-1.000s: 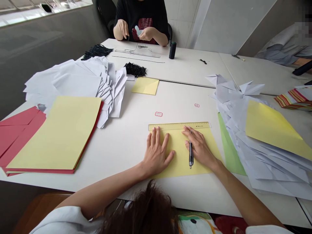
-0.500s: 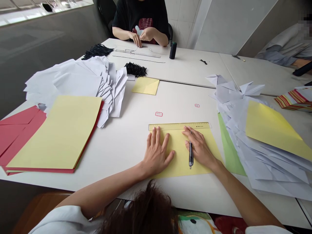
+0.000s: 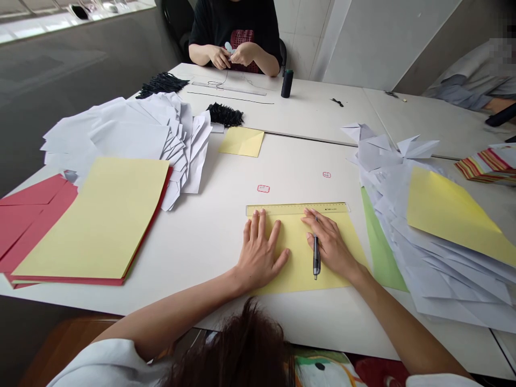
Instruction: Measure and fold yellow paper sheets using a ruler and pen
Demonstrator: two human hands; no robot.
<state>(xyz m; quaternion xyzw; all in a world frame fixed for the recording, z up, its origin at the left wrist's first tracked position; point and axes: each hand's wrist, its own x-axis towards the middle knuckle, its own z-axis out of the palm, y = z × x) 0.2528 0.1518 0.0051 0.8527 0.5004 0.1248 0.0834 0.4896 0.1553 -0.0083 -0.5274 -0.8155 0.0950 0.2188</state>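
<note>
A yellow sheet of paper (image 3: 296,255) lies in front of me, with a clear ruler (image 3: 282,208) along its far edge. My left hand (image 3: 260,252) is spread flat on the sheet, its longer fingertips touching the ruler toward the left end. Between the fingers of my right hand (image 3: 330,244) is a dark pen (image 3: 316,255), its clicker end pointing toward me. Fingertips of that hand also rest on the ruler, right of its middle. The palm side of both hands is hidden.
White papers (image 3: 121,126) and a yellow-topped stack (image 3: 92,220) lie left. Right are folded white papers (image 3: 435,263), a yellow sheet (image 3: 451,209) and a green sheet (image 3: 381,247). Across the table (image 3: 193,236), a person (image 3: 237,37) handles thread near a dark spool (image 3: 287,84).
My hands, the ruler and the pen stay where they were. The person opposite has lifted a hand slightly off the table, toward the other hand.
</note>
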